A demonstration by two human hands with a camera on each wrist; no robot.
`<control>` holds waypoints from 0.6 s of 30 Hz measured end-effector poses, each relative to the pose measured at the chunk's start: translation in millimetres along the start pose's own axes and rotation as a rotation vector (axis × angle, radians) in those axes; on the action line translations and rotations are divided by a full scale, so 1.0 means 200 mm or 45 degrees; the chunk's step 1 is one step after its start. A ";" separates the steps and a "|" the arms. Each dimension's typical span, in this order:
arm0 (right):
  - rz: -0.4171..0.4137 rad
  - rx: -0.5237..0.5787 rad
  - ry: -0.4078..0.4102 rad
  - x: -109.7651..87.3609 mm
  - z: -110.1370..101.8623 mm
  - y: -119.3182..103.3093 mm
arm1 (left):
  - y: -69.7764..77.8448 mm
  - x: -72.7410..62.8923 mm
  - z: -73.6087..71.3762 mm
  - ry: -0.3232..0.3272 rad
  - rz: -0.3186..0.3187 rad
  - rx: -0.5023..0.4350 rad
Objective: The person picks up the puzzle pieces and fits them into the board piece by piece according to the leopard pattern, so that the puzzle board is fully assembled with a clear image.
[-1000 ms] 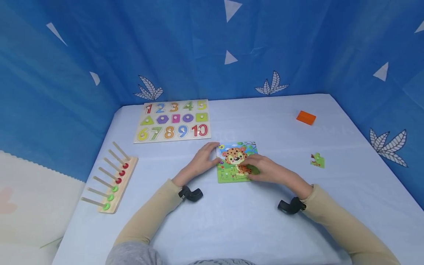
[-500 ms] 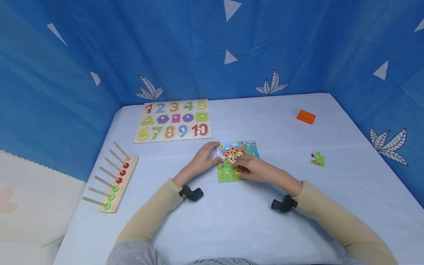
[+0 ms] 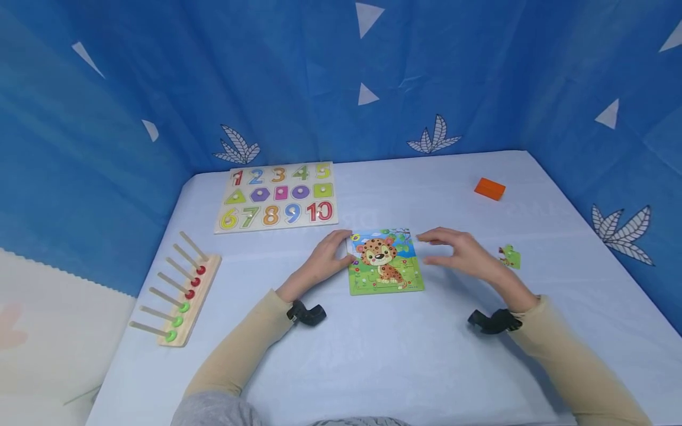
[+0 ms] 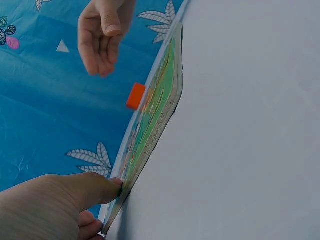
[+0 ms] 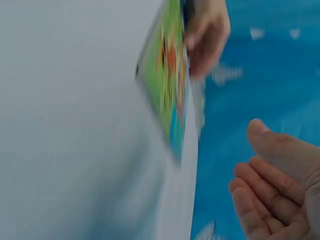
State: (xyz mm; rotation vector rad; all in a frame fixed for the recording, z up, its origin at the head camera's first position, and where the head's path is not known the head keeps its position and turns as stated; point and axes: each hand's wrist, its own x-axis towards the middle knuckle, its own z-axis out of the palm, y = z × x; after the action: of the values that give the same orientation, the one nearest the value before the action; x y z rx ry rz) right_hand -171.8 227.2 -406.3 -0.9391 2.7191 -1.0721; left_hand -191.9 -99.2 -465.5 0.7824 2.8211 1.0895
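A square jigsaw puzzle (image 3: pixel 379 257) with a spotted leopard cub on green grass lies flat on the table. At its left edge, my left hand (image 3: pixel 321 259) holds the board between thumb and fingers near the far left corner. In the left wrist view, the thumb (image 4: pixel 107 189) touches the board's edge. My right hand (image 3: pixel 457 255) hovers just right of the board, fingers and thumb apart with nothing between them. Further right lies a loose green puzzle piece (image 3: pixel 511 257), close to the right hand.
A wooden number and shape board (image 3: pixel 277 198) lies at the back left. On the left stands a peg counting rack (image 3: pixel 199 296) with red and green rings. Near the back right is an orange block (image 3: pixel 489 189). A blue curtain (image 3: pixel 319 77) borders the table.
My right hand has left the puzzle's surface and moved right with its fingers spread, uncovering the leopard's body and the lower right part. The left hand stays at the left edge.
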 end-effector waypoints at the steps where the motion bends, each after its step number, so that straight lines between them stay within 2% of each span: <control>1: 0.055 -0.020 0.024 -0.04 -0.05 0.04 | 0.00 0.00 0.00 0.001 -0.008 0.001; 5: 0.330 -0.135 0.041 -0.22 -0.25 0.21 | 0.01 -0.01 -0.01 0.001 -0.040 -0.001; 7: 0.466 -0.154 -0.004 -0.30 -0.32 0.29 | 0.01 -0.01 -0.02 -0.002 -0.047 -0.007; 9: 0.559 -0.155 -0.048 -0.37 -0.36 0.35 | 0.01 -0.02 -0.02 -0.008 -0.047 -0.014; 12: 0.603 -0.150 -0.075 -0.43 -0.38 0.41 | 0.00 -0.02 -0.01 -0.011 -0.049 -0.022; 18: 0.557 -0.211 -0.033 -0.48 -0.36 0.46 | 0.01 -0.01 0.00 -0.011 -0.035 -0.033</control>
State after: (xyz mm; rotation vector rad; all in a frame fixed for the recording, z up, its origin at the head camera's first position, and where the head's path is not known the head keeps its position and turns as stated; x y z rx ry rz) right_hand -162.0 376.7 -424.6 -0.3340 2.8299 -0.7551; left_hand -190.2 -99.2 -464.9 0.7419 2.7962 1.1139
